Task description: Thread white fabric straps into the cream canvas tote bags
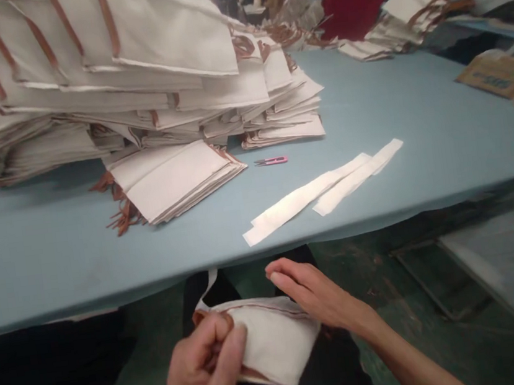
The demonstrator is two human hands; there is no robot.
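Note:
Over my lap, my left hand pinches one end of a cream fabric pouch with brown edging, thumb on its near face. A narrow pale strip rises from the pouch's far left corner. My right hand is at the pouch's far right side, below the table edge. Its fingers are bent and pressed together with the thumb; whether something thin is between them is hidden. On the table beyond lie long white strips and pink-handled thread snips.
A blue-green covered table spans the view. Tall piles of cream fabric pieces fill its left side, with a smaller stack in front. More pieces lie far right, near a cardboard box.

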